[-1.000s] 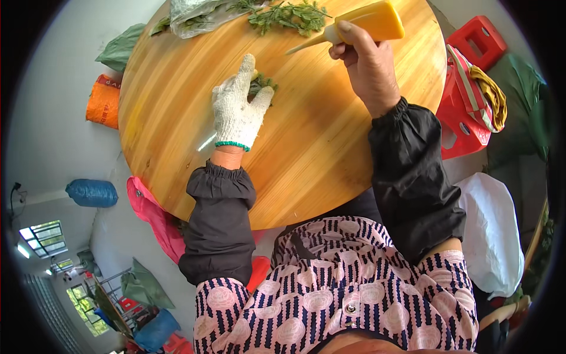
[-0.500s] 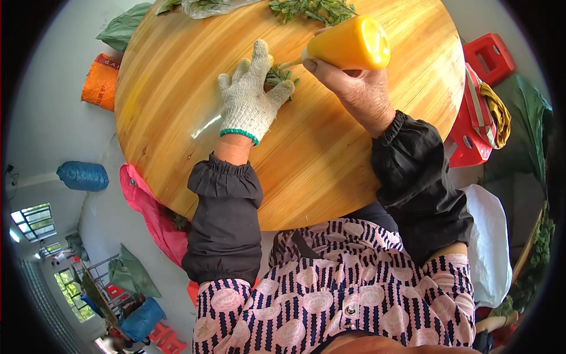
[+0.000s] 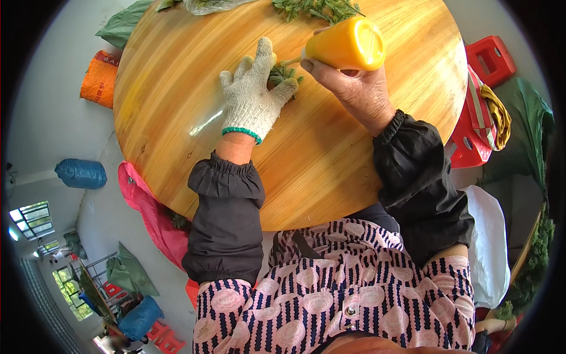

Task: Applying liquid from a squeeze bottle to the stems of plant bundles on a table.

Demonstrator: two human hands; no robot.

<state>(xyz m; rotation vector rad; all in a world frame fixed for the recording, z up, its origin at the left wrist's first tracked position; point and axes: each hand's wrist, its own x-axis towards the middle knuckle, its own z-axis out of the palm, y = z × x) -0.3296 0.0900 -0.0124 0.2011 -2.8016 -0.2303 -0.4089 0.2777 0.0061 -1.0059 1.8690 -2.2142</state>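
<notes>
My right hand (image 3: 354, 88) is closed round a yellow squeeze bottle (image 3: 348, 46), tilted on its side with its base toward the right. The bottle's narrow nozzle (image 3: 290, 61) points left at a small green sprig (image 3: 283, 75) of artificial-looking foliage. My left hand (image 3: 252, 97), in a whitish knitted glove with a green cuff, lies palm down on the table with its fingers spread. The sprig shows between its thumb and forefinger; part of it is hidden under the hand, so I cannot tell whether it is pinned.
Green sprigs (image 3: 312, 8) and a clear plastic bag (image 3: 212, 6) lie at the far side of the round wooden table (image 3: 318, 171). Red stools (image 3: 490, 59) stand to the right. An orange bag (image 3: 99, 81) and a pink cloth (image 3: 150, 206) are at the left.
The bottle and my right hand have shifted very slightly left relative to the sprig. My left hand keeps its spread pose beside the sprig.
</notes>
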